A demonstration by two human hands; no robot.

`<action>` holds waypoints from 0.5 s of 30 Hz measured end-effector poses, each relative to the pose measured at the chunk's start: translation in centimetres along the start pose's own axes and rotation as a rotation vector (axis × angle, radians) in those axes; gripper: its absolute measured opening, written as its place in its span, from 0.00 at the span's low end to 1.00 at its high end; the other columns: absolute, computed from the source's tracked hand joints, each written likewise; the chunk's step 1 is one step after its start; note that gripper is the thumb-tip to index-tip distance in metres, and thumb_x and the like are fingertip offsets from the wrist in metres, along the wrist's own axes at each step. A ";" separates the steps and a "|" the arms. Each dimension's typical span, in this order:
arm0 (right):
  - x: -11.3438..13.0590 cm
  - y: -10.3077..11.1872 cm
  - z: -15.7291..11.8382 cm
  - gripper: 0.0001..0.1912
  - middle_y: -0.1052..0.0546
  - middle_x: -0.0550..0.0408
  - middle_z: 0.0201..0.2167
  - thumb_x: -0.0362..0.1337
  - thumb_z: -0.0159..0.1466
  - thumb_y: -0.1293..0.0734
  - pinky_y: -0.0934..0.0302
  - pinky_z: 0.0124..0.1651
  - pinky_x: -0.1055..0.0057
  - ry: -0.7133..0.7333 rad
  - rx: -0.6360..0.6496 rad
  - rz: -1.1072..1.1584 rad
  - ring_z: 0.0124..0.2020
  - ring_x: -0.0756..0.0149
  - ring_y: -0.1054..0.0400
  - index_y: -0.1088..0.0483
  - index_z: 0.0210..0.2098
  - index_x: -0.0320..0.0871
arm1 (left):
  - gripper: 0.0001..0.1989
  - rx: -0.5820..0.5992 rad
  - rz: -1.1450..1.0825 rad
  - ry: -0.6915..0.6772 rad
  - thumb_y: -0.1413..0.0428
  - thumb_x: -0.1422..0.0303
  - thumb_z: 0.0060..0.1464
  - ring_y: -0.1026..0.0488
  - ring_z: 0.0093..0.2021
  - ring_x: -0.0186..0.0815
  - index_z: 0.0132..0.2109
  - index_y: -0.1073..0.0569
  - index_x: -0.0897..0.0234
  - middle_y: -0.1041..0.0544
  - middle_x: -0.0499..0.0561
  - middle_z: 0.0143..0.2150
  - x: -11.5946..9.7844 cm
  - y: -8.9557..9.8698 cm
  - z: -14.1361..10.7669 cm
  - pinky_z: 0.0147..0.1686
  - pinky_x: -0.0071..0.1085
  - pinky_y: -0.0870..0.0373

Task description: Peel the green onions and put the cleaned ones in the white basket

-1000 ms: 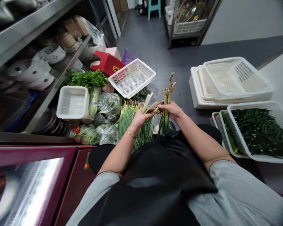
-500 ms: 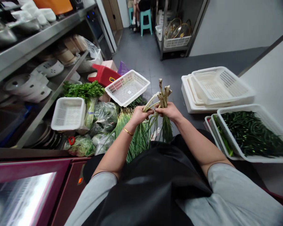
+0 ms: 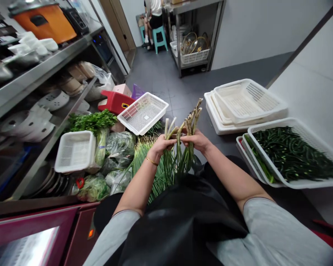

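In front of my lap, my left hand (image 3: 160,145) is closed around a few scallions (image 3: 170,128) with clean white ends. Close beside it, my right hand (image 3: 197,141) grips a bunch of scallions (image 3: 193,117) whose brown, soiled root ends point up. The two hands nearly touch, and one or more stalks cross between them. Green tops hang down over my black apron (image 3: 183,214). Below my left forearm lies a big pile of scallions (image 3: 145,155) on the floor. Parts of the fingertips are hidden behind the stalks.
A white basket (image 3: 143,117) rests tilted beyond the pile. Bagged vegetables (image 3: 120,144), leafy greens (image 3: 93,121) and a white tub (image 3: 74,151) are at left, beside a steel shelf (image 3: 39,70). Stacked baskets (image 3: 246,101) and a basket of green chillies (image 3: 294,155) stand right. A person (image 3: 152,18) sits far back.
The view has tipped up and turned slightly right. The right-hand bunch has leaned over and spread, with some stalks shifted toward my left hand. Both hands keep hold of scallions.
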State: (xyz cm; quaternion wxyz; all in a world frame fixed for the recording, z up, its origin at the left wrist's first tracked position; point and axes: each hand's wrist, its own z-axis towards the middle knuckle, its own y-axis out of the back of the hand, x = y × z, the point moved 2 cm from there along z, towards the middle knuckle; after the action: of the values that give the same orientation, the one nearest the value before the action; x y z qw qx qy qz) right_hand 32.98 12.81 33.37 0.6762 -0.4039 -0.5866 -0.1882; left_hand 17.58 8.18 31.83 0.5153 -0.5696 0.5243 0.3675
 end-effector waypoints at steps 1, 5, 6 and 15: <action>0.0 0.0 -0.2 0.19 0.26 0.58 0.24 0.41 0.48 0.25 0.46 0.20 0.76 0.008 0.070 -0.048 0.17 0.76 0.42 0.25 0.38 0.40 | 0.19 0.024 -0.038 0.017 0.31 0.61 0.34 0.48 0.14 0.22 0.32 0.26 0.69 0.38 0.42 0.16 0.0 0.1 0.2 0.16 0.26 0.56; -0.1 0.3 0.3 0.14 0.30 0.60 0.18 0.43 0.50 0.26 0.46 0.21 0.75 0.127 -0.022 -0.316 0.17 0.74 0.41 0.25 0.29 0.38 | 0.19 -0.105 -0.071 0.053 0.31 0.65 0.29 0.46 0.14 0.22 0.28 0.29 0.69 0.38 0.42 0.15 0.2 0.2 0.7 0.15 0.25 0.54; -0.3 0.3 0.7 0.14 0.31 0.60 0.16 0.43 0.51 0.27 0.46 0.21 0.75 0.155 -0.100 -0.386 0.18 0.74 0.41 0.26 0.26 0.38 | 0.18 -0.173 -0.069 0.045 0.32 0.65 0.29 0.45 0.13 0.23 0.27 0.30 0.68 0.39 0.41 0.15 0.4 0.2 0.8 0.15 0.25 0.54; -1.7 -0.1 2.2 0.18 0.32 0.59 0.15 0.46 0.45 0.24 0.46 0.17 0.75 -0.091 -0.154 -0.430 0.14 0.75 0.42 0.29 0.22 0.38 | 0.21 -0.205 0.070 0.070 0.32 0.58 0.36 0.47 0.13 0.21 0.33 0.24 0.71 0.27 0.49 0.20 2.0 3.6 -1.8 0.14 0.25 0.57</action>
State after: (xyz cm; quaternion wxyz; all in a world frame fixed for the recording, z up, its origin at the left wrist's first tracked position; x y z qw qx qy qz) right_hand 31.05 14.03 31.78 0.5606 -0.3281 -0.6730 -0.3536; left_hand 14.19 6.31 29.51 0.4225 -0.6131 0.5212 0.4170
